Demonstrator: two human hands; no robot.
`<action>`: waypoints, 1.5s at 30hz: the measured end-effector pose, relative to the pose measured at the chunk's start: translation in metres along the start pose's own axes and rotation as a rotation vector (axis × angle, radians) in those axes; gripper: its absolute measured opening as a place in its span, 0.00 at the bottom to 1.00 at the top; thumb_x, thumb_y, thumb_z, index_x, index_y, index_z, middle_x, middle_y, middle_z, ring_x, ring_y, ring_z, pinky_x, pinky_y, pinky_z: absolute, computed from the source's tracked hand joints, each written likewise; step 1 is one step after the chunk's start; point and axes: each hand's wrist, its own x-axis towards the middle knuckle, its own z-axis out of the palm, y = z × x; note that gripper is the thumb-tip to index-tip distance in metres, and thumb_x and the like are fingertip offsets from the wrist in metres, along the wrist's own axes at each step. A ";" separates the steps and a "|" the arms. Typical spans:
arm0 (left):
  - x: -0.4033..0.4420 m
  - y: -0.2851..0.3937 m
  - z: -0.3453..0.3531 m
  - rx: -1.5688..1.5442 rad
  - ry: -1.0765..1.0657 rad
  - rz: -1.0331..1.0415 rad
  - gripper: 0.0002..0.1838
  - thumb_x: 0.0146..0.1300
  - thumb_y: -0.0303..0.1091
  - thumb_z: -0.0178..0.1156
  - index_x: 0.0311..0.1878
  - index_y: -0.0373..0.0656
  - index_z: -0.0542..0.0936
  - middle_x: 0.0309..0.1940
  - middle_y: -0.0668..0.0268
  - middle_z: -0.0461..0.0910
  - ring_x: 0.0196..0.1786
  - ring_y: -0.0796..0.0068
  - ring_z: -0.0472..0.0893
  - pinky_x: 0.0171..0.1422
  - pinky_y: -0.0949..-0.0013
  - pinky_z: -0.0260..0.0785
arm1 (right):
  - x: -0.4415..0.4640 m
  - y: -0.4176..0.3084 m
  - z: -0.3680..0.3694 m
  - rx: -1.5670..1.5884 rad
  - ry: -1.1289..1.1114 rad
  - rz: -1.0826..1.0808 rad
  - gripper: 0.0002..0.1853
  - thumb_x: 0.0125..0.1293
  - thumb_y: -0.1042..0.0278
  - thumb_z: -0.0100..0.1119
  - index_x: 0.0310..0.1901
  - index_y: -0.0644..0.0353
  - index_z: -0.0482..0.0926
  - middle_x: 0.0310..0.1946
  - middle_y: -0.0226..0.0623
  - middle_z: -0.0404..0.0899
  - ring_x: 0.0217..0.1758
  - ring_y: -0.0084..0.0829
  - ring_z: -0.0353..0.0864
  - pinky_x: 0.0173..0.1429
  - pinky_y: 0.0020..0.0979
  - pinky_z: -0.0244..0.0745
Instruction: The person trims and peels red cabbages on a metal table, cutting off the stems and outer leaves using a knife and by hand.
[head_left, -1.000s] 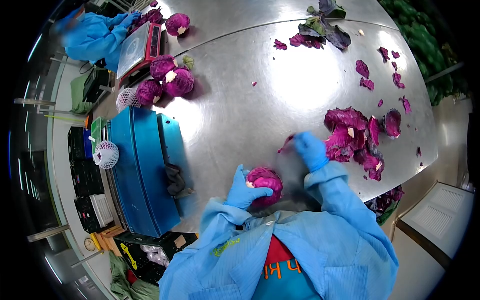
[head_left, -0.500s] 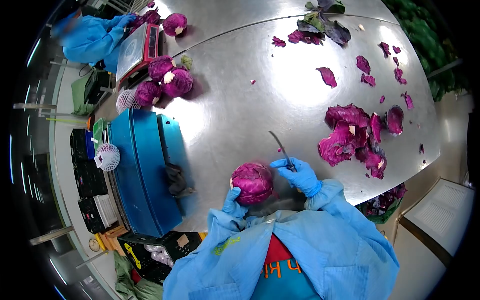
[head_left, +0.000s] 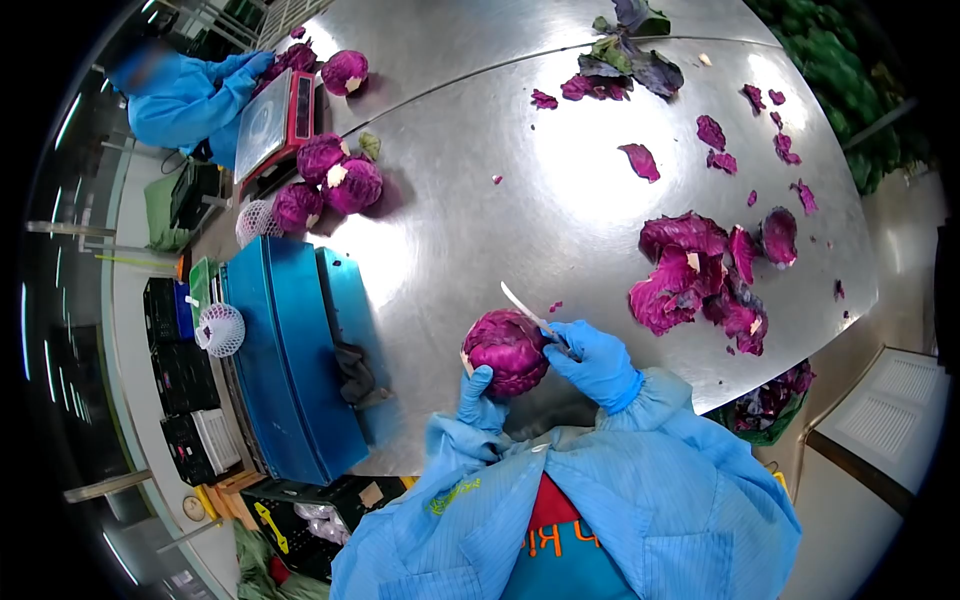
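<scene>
A round red cabbage [head_left: 506,352] is held above the near edge of the steel table, its pale stem end facing left. My left hand [head_left: 480,396], in a blue glove, supports it from the lower left, fingers partly hidden behind it. My gloved right hand [head_left: 592,364] is closed around the handle of a knife [head_left: 526,307]. The curved blade points up and to the left, close over the top right of the cabbage. A tiny purple scrap lies just beyond the blade.
Loose purple leaves [head_left: 680,270] are heaped on the steel table [head_left: 450,230] at right. Several cabbages [head_left: 352,184] sit at upper left beside a red scale [head_left: 302,105]. A blue box [head_left: 290,360] stands left. Another person [head_left: 185,100] is at the far upper left.
A loose leaf dropped onto the table's upper right part. The cabbage was turned in my left hand. My right hand, now with the knife showing, came in from the leaf pile to the cabbage.
</scene>
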 end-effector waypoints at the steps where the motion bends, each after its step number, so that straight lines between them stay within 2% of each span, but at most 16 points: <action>1: 0.000 -0.001 0.000 0.023 0.000 0.018 0.43 0.53 0.35 0.70 0.70 0.42 0.59 0.64 0.54 0.68 0.65 0.54 0.71 0.71 0.49 0.64 | 0.000 0.003 0.003 -0.014 0.033 -0.014 0.18 0.59 0.60 0.67 0.50 0.53 0.79 0.31 0.36 0.79 0.30 0.36 0.82 0.34 0.33 0.78; 4: -0.003 -0.004 0.002 0.059 0.005 0.062 0.45 0.54 0.36 0.70 0.72 0.43 0.56 0.66 0.54 0.66 0.67 0.53 0.68 0.75 0.48 0.59 | 0.002 0.004 0.006 -0.069 0.115 -0.149 0.15 0.59 0.65 0.66 0.48 0.53 0.80 0.29 0.36 0.78 0.27 0.36 0.81 0.32 0.32 0.77; 7: -0.005 -0.001 0.012 0.095 0.018 0.113 0.45 0.52 0.34 0.70 0.72 0.44 0.56 0.65 0.55 0.67 0.66 0.53 0.70 0.72 0.49 0.63 | 0.005 0.008 0.005 0.078 0.069 -0.006 0.16 0.60 0.63 0.66 0.50 0.54 0.81 0.30 0.35 0.80 0.27 0.31 0.80 0.33 0.29 0.76; 10: -0.002 0.002 0.020 0.254 0.018 0.203 0.50 0.45 0.33 0.75 0.71 0.43 0.58 0.63 0.56 0.68 0.64 0.55 0.71 0.69 0.52 0.68 | 0.017 0.006 -0.003 0.537 -0.038 0.202 0.20 0.60 0.56 0.68 0.51 0.55 0.80 0.31 0.33 0.81 0.27 0.25 0.79 0.36 0.27 0.76; 13: 0.007 0.004 0.012 0.414 -0.024 0.290 0.58 0.33 0.33 0.83 0.69 0.42 0.60 0.62 0.58 0.68 0.63 0.59 0.73 0.67 0.55 0.70 | 0.035 -0.009 -0.023 0.333 -0.131 0.237 0.20 0.60 0.57 0.69 0.51 0.56 0.81 0.34 0.31 0.83 0.30 0.19 0.78 0.38 0.25 0.76; 15: 0.010 0.005 0.010 0.504 -0.071 0.334 0.61 0.28 0.35 0.85 0.69 0.42 0.59 0.62 0.58 0.68 0.62 0.60 0.73 0.66 0.57 0.70 | 0.040 -0.003 -0.020 0.332 -0.163 0.179 0.23 0.58 0.50 0.69 0.50 0.56 0.81 0.30 0.32 0.82 0.30 0.23 0.79 0.39 0.27 0.77; 22: 0.009 0.009 0.015 0.562 -0.006 0.316 0.60 0.28 0.30 0.84 0.69 0.43 0.60 0.61 0.59 0.69 0.62 0.61 0.73 0.65 0.58 0.71 | 0.036 0.004 -0.005 -0.022 -0.091 -0.038 0.19 0.61 0.49 0.66 0.43 0.56 0.81 0.29 0.37 0.82 0.31 0.29 0.82 0.38 0.31 0.77; 25: 0.010 0.008 0.011 0.552 -0.028 0.325 0.59 0.29 0.29 0.84 0.69 0.44 0.61 0.61 0.60 0.70 0.62 0.62 0.73 0.65 0.58 0.71 | 0.038 -0.004 -0.015 0.253 -0.173 0.077 0.14 0.60 0.56 0.68 0.42 0.56 0.82 0.30 0.37 0.82 0.30 0.28 0.81 0.38 0.29 0.77; 28: 0.007 0.011 0.014 0.588 0.017 0.293 0.59 0.27 0.27 0.84 0.69 0.44 0.61 0.61 0.60 0.69 0.61 0.62 0.73 0.65 0.58 0.71 | 0.046 0.008 -0.013 0.295 -0.281 0.134 0.13 0.60 0.57 0.68 0.41 0.56 0.82 0.28 0.37 0.80 0.30 0.29 0.81 0.37 0.30 0.76; 31: 0.006 0.012 0.018 0.617 -0.011 0.269 0.57 0.30 0.29 0.83 0.68 0.44 0.62 0.61 0.60 0.70 0.61 0.62 0.74 0.66 0.58 0.70 | 0.044 0.011 -0.011 -0.044 -0.213 -0.065 0.13 0.61 0.57 0.66 0.40 0.57 0.82 0.25 0.38 0.80 0.28 0.30 0.80 0.34 0.30 0.75; 34: 0.010 0.016 0.003 0.474 -0.062 0.123 0.52 0.39 0.36 0.80 0.69 0.42 0.61 0.61 0.57 0.71 0.62 0.59 0.73 0.69 0.57 0.67 | 0.038 0.007 -0.013 0.046 -0.019 0.095 0.10 0.63 0.62 0.64 0.38 0.59 0.82 0.21 0.34 0.79 0.25 0.26 0.79 0.31 0.30 0.75; 37: 0.003 0.013 0.007 0.173 -0.021 -0.089 0.50 0.46 0.44 0.75 0.70 0.40 0.60 0.62 0.55 0.70 0.64 0.56 0.72 0.72 0.54 0.64 | 0.033 0.007 -0.014 0.391 0.053 0.458 0.13 0.61 0.55 0.65 0.34 0.58 0.83 0.21 0.35 0.79 0.24 0.23 0.79 0.30 0.29 0.74; 38: 0.003 0.010 0.004 0.117 -0.017 -0.147 0.48 0.51 0.47 0.71 0.71 0.40 0.58 0.65 0.54 0.68 0.66 0.54 0.71 0.73 0.52 0.62 | 0.030 0.035 0.004 0.391 0.212 0.327 0.10 0.61 0.61 0.66 0.32 0.60 0.83 0.19 0.31 0.78 0.23 0.16 0.74 0.30 0.24 0.72; 41: 0.001 0.007 0.026 -0.061 -0.026 -0.284 0.47 0.55 0.51 0.69 0.71 0.40 0.58 0.67 0.53 0.67 0.67 0.53 0.70 0.73 0.52 0.61 | 0.034 0.026 -0.010 0.533 0.284 0.255 0.06 0.61 0.67 0.66 0.31 0.60 0.83 0.19 0.26 0.77 0.23 0.13 0.69 0.30 0.21 0.70; 42: 0.003 0.004 0.024 -0.030 -0.046 -0.299 0.45 0.58 0.56 0.64 0.72 0.44 0.57 0.68 0.53 0.66 0.69 0.54 0.67 0.73 0.52 0.63 | 0.036 0.029 -0.014 0.497 0.284 0.256 0.05 0.60 0.69 0.67 0.31 0.60 0.83 0.21 0.23 0.76 0.25 0.12 0.67 0.31 0.20 0.68; 45: 0.005 -0.006 0.016 -0.312 -0.208 -0.367 0.39 0.60 0.55 0.62 0.71 0.53 0.61 0.67 0.59 0.68 0.68 0.56 0.69 0.74 0.50 0.61 | 0.041 0.032 -0.035 0.428 0.388 0.193 0.04 0.60 0.70 0.66 0.33 0.60 0.83 0.22 0.24 0.77 0.25 0.12 0.68 0.31 0.21 0.68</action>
